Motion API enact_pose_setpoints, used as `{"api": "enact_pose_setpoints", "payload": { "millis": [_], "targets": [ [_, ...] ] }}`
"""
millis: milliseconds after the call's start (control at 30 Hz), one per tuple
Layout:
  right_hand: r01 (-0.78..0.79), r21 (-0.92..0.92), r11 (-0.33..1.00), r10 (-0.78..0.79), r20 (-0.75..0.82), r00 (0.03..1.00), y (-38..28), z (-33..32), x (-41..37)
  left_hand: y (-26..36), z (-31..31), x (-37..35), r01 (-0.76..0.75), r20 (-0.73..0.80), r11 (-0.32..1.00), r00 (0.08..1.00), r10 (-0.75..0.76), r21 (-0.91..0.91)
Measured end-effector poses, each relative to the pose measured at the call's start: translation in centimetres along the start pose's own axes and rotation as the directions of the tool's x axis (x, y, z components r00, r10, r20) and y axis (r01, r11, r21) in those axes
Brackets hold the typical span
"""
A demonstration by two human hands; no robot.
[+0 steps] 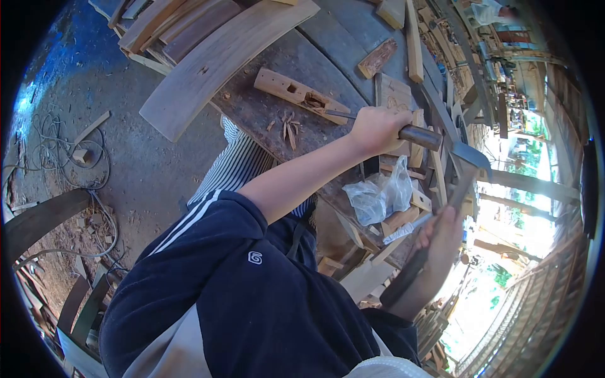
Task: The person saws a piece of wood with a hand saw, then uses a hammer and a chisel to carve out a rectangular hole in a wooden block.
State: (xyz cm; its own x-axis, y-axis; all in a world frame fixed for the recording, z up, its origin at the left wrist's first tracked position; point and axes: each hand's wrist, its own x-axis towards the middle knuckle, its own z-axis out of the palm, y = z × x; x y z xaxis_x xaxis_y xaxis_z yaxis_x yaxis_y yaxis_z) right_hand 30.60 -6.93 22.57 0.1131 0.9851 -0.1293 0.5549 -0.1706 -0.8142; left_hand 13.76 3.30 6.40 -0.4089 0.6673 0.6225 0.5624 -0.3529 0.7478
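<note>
My left hand [378,131] is closed around the handle of a chisel [421,137]. The chisel's blade reaches left to a wooden block [277,84] with cut openings, its tip at the rough, splintered one. My right hand [438,242] grips the long wooden handle of a hammer [471,156]. The curved metal head is raised close to the butt of the chisel. Pale wood shavings [290,130] lie on the dark workbench [252,120] beside the block.
A broad curved board [220,63] lies across the bench's left part, near stacked timber [170,25]. A crumpled plastic bag [378,195] and wood offcuts [378,58] rest on the bench. Cables [104,157] loop over the floor at left.
</note>
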Motion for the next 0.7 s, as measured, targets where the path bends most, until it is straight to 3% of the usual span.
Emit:
{"api": "enact_pose_setpoints", "payload": {
  "millis": [33,100,133,200,233,300,333,400,433,500,567,600,633,700],
  "targets": [
    [-0.003,0.001,1.000,0.003,0.002,1.000,-0.1,-0.9,-0.1,0.0,-0.1,0.1,0.001,0.002,1.000,1.000,-0.001,0.002],
    [0.122,0.166,0.979,-0.089,-0.193,0.977,-0.3,-2.8,-0.3,0.0,0.0,0.2,0.006,-0.025,1.000,1.000,-0.006,-0.014],
    [0.119,0.162,0.980,-0.087,-0.193,0.977,-0.1,-3.6,-0.1,0.0,0.1,0.1,0.010,-0.024,1.000,1.000,-0.011,-0.016],
    [0.315,0.363,0.877,-0.219,-0.281,0.934,0.1,-4.5,0.1,0.0,0.1,0.1,-0.006,-0.022,1.000,1.000,0.006,-0.014],
    [0.313,0.363,0.878,-0.215,-0.287,0.934,0.5,-3.6,0.3,0.0,0.1,0.1,-0.009,-0.016,1.000,1.000,0.008,-0.017],
    [0.121,0.441,0.889,0.046,-0.350,0.936,1.8,-0.3,0.9,0.0,0.2,-0.1,-0.020,-0.003,1.000,1.000,0.020,0.013],
    [0.121,0.447,0.886,0.048,-0.349,0.936,2.5,0.8,0.5,-0.1,0.2,-0.1,-0.025,-0.002,1.000,1.000,0.025,0.017],
    [-0.027,0.125,0.992,0.025,0.024,0.999,3.6,2.6,-0.4,-0.5,0.1,-0.4,-0.042,-0.020,0.999,0.999,0.042,-0.002],
    [-0.023,0.126,0.992,0.019,0.033,0.999,3.6,1.8,-0.2,-0.6,-0.1,-0.3,-0.041,-0.026,0.999,0.999,0.041,0.006],
    [0.040,0.076,0.996,-0.036,-0.052,0.998,3.9,-1.7,-0.1,-0.6,-0.3,-0.7,-0.041,0.042,0.997,0.998,0.038,0.058],
    [0.103,0.260,0.960,-0.023,-0.295,0.955,2.0,-3.0,-0.7,-0.7,-0.2,-0.9,-0.036,0.044,0.998,0.998,0.034,0.053],
    [0.221,0.334,0.916,-0.116,-0.307,0.945,1.8,-3.8,-0.5,-0.7,-0.2,-0.8,-0.047,0.047,0.998,0.998,0.045,0.044],
    [0.222,0.331,0.917,-0.119,-0.305,0.945,1.9,-3.6,-0.3,-0.8,-0.1,-0.7,-0.044,0.043,0.998,0.998,0.042,0.043],
    [0.336,0.484,0.808,-0.091,-0.460,0.883,2.7,-1.9,0.4,-0.8,0.1,-0.8,-0.042,0.038,0.998,0.998,0.040,0.044]
  ]
}}
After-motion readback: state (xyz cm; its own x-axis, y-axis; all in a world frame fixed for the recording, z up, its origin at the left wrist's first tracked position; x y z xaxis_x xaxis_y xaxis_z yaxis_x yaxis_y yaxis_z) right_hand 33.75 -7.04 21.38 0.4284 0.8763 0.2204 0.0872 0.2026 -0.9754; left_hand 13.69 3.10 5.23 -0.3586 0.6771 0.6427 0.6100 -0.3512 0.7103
